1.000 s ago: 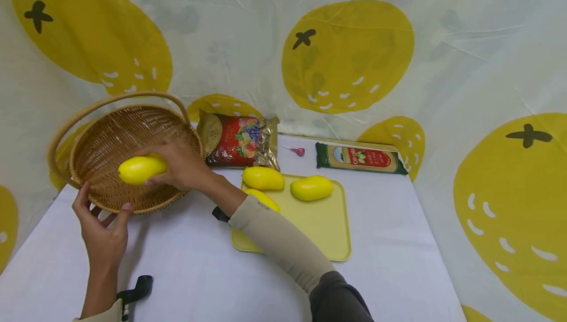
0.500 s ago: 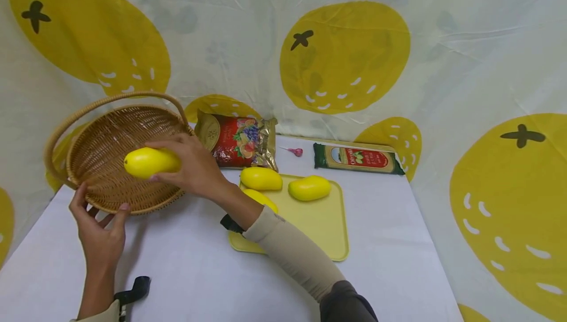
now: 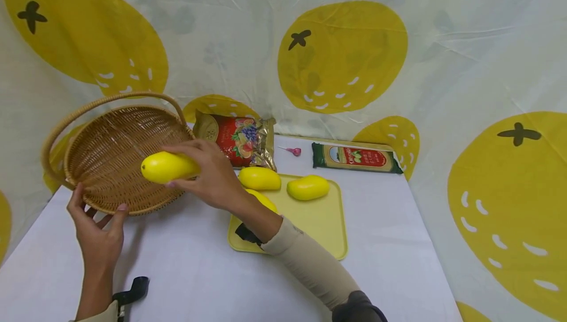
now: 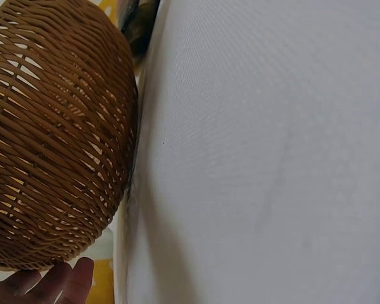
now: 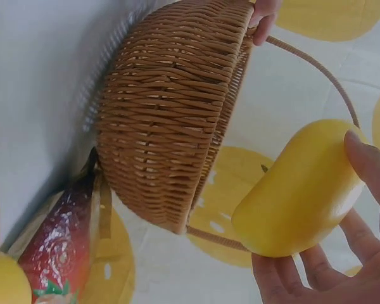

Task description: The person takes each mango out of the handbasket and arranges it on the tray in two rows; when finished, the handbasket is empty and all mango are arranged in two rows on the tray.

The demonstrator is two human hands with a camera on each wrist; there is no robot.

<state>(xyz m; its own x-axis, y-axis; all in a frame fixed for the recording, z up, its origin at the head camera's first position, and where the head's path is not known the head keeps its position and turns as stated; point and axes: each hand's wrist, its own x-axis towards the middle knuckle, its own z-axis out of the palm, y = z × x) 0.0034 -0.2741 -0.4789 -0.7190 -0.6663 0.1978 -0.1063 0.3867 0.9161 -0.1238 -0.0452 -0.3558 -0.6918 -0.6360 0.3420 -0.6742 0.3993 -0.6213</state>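
Note:
A wicker basket [image 3: 104, 167] with an arched handle stands at the left, its opening tilted toward me. My left hand [image 3: 99, 236] holds its near rim, thumb on one side and fingers on the other. In the left wrist view only some fingertips [image 4: 57, 282] show below the woven wall. My right hand [image 3: 214, 179] grips a yellow mango [image 3: 166, 167] in front of the basket's right side. In the right wrist view the mango [image 5: 301, 190] sits between thumb and fingers, apart from the basket. Three more mangoes lie on a yellow tray [image 3: 319, 233], one partly hidden by my right arm.
Behind the tray lies a red and gold candy bag [image 3: 243, 140] printed with fruit, close to the basket. A small pink item [image 3: 294, 151] lies beside it. Farther right is a green and red pasta pack [image 3: 356, 158]. A fruit-print cloth [image 3: 248, 41] hangs behind the table.
My right hand has drawn the mango to the right, from over the middle of the basket toward its right side. The left hand keeps its hold on the rim.

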